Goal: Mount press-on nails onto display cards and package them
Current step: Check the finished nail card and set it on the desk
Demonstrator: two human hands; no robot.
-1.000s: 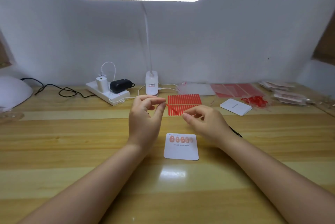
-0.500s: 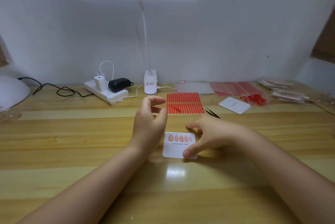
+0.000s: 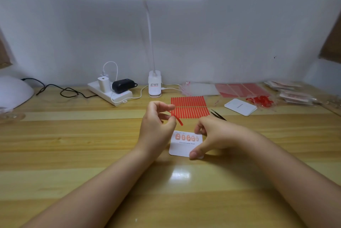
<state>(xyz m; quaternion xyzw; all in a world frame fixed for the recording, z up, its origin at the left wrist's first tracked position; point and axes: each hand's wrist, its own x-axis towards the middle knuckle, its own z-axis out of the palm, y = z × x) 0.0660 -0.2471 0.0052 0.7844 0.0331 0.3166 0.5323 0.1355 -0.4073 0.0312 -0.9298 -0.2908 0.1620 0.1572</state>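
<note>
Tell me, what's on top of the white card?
Five pink nails sit in a row on the white card. The right hand grips its right edge, hiding that part.

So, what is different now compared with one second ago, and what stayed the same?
The right hand let go of the red strip, came down toward the person and now holds the display card by its right edge, thumb on the near corner. The left hand kept pinching the strip, whose free end now hangs down. The card with its five nails, the red sheet and the tweezers stayed put.
</note>
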